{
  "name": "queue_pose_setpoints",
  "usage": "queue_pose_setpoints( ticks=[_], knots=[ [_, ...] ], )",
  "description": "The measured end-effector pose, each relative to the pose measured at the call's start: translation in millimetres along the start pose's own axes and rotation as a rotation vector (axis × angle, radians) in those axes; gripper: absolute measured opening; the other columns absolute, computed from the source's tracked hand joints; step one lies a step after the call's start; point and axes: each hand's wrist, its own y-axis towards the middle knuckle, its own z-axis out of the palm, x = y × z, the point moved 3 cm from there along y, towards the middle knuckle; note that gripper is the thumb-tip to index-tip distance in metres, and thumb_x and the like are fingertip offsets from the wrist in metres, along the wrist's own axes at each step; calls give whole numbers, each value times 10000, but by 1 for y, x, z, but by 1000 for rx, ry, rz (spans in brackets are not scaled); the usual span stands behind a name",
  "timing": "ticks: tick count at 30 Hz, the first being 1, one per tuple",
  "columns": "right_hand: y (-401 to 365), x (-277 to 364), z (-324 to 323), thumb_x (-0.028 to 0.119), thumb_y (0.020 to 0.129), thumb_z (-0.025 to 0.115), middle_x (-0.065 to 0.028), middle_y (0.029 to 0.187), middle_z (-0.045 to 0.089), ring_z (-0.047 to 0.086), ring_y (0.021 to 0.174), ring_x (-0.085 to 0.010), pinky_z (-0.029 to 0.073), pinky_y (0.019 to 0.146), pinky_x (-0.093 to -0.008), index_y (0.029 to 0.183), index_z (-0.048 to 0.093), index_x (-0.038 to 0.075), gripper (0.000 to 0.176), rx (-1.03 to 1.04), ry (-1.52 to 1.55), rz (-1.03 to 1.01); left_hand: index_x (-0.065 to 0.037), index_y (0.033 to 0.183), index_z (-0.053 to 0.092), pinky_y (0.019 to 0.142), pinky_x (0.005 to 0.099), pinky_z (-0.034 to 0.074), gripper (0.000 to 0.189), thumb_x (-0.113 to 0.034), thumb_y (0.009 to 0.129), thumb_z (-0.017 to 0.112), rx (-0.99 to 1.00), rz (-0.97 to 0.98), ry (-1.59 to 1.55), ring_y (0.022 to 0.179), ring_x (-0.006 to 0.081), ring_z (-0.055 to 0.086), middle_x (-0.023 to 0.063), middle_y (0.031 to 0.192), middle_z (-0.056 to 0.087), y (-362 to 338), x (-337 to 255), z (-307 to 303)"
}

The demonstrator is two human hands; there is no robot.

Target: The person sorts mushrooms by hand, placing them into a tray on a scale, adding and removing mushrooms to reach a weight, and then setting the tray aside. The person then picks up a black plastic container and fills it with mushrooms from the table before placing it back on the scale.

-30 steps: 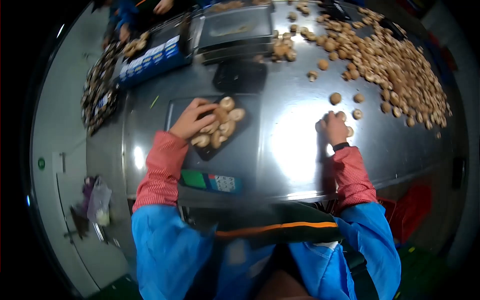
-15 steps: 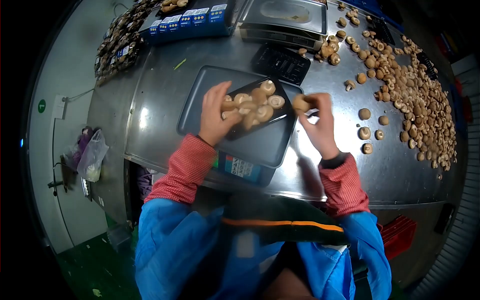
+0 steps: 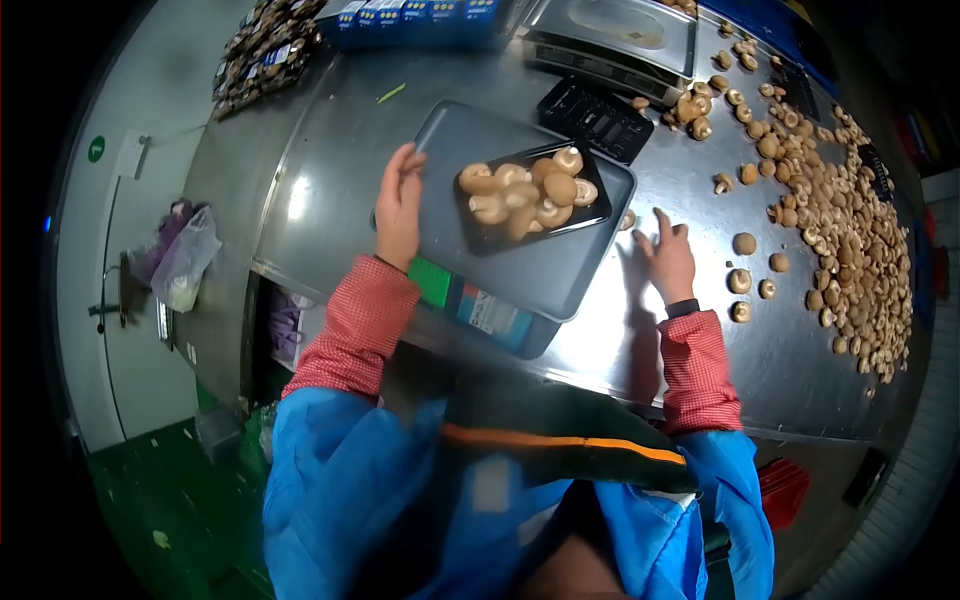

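A black tray of mushrooms rests on the grey scale pan, with mushrooms heaped in it. My left hand is raised by the pan's left edge, its fingers apart and nothing in it. To the right of the pan, my right hand hovers over the steel table with spread fingers, also holding nothing. A single mushroom lies between the pan's right edge and that hand. The scale's keypad shows below the pan.
Loose mushrooms cover the right of the steel table. A stack of black trays and a second scale stand behind the pan. Packed trays and a blue box are at the back left.
My right hand has let go of a mushroom and opened. My left hand has moved left, away from the tray of mushrooms. The camera view has shifted slightly.
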Motion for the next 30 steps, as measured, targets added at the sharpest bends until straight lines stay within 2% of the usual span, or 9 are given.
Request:
queue_pose_setpoints(
  ticks=[1, 6, 13, 16, 17, 20, 24, 26, 30],
  knots=[
    [-1, 1, 16, 422, 892, 640, -203, 1117, 539, 633, 902, -381, 533, 793, -455, 1422, 445, 179, 614, 77, 75, -16, -30, 1410, 448, 1021, 330, 423, 433, -172, 1002, 483, -10, -23, -13, 1170, 205, 547, 134, 1264, 581, -2, 0, -4],
    [13, 7, 57, 246, 943, 589, -196, 1080, 602, 633, 944, -374, 519, 800, -449, 1196, 517, 93, 305, -61, 271, -92, -28, 1392, 461, 958, 264, 441, 403, -248, 1056, 422, 34, -68, -21, 1053, 124, 578, 86, 1176, 621, -7, -7, -6],
    [38, 4, 46, 247, 904, 655, -210, 910, 676, 670, 846, -391, 525, 769, -421, 1098, 571, 68, 278, -2, 406, 43, -31, 1333, 527, 949, 276, 451, 364, -237, 1043, 451, 37, -86, 52, 1046, 131, 584, 73, 1156, 631, -20, -11, -17],
    [24, -8, 17, 229, 920, 633, -105, 813, 679, 668, 732, -215, 526, 695, -315, 1119, 584, 55, 269, -89, 702, 153, -37, 1332, 532, 971, 294, 441, 389, -236, 998, 523, 71, 51, 147, 1083, 161, 579, 80, 1189, 619, -22, -20, -9],
    [15, -9, 1, 204, 928, 616, -77, 820, 663, 630, 724, -143, 509, 684, -266, 1155, 588, 54, 273, -51, 738, 108, -40, 1330, 535, 983, 304, 434, 406, -235, 975, 552, 95, 134, 246, 1100, 175, 575, 83, 1202, 614, -21, -25, -2],
    [-8, 33, -51, 126, 917, 617, -74, 971, 660, 614, 807, -151, 508, 695, -280, 1215, 613, 75, 302, 19, 819, -182, -70, 1329, 539, 1045, 397, 383, 579, -325, 828, 676, 200, 376, 493, 1201, 299, 524, 116, 1266, 579, -8, -46, 30],
    [-7, 98, -81, 65, 826, 650, -125, 981, 585, 622, 889, -303, 525, 746, -377, 1235, 616, 131, 416, -26, 284, -609, -132, 1326, 559, 1009, 445, 404, 690, -443, 742, 751, 308, 500, 726, 1194, 340, 516, 119, 1266, 585, 2, -56, 94],
    [-6, 116, -76, 42, 806, 646, -130, 967, 582, 609, 874, -331, 510, 742, -430, 1196, 580, 116, 402, -127, 238, -609, -139, 1262, 598, 948, 454, 414, 683, -509, 713, 769, 375, 512, 817, 1074, 299, 577, 68, 1099, 654, 2, -60, 107],
    [-12, 116, -68, 34, 792, 659, -131, 941, 571, 593, 862, -330, 503, 723, -430, 1009, 552, 55, 242, -235, 269, -623, -138, 1207, 640, 946, 449, 414, 608, -490, 727, 764, 342, 600, 789, 1028, 282, 594, 45, 1046, 677, 2, -48, 106]
  ],
)
